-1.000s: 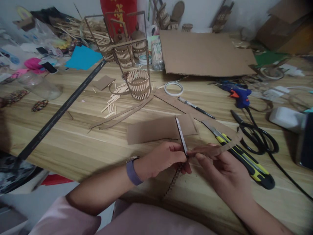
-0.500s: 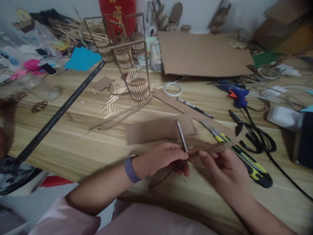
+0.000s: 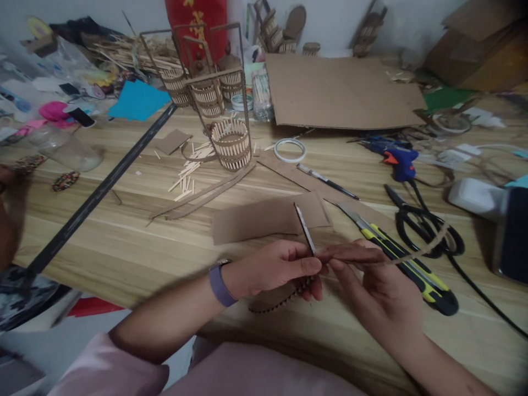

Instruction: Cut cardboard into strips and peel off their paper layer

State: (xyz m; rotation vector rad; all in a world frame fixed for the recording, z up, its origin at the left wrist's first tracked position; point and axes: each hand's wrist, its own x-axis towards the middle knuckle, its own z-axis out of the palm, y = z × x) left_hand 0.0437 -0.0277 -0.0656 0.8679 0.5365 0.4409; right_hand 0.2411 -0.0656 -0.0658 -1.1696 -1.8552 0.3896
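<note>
My left hand (image 3: 284, 269) is closed on a narrow cardboard piece (image 3: 304, 228) whose pale edge points up and away. A thin strip with a ridged edge (image 3: 272, 306) curves out below that hand. My right hand (image 3: 379, 291) pinches a brown cardboard strip (image 3: 421, 254), its free end arching right over the scissors (image 3: 421, 225). The fingertips of both hands nearly meet, and what lies between them is partly hidden. Just beyond the hands lies a flat cardboard rectangle (image 3: 256, 220). The yellow and black utility knife (image 3: 404, 264) rests beside my right hand.
A small slatted basket with a tall handle (image 3: 231, 143) stands mid-table near loose sticks (image 3: 185, 176). Behind are a large cardboard sheet (image 3: 342, 93) and a blue glue gun (image 3: 400, 162). A long black strip (image 3: 103, 190) runs along the left. Another person's arm (image 3: 6, 225) shows at far left.
The free end of the cardboard strip has swung right and lower, out over the scissors. My right hand's fingers have shifted slightly; my left hand stays almost in place.
</note>
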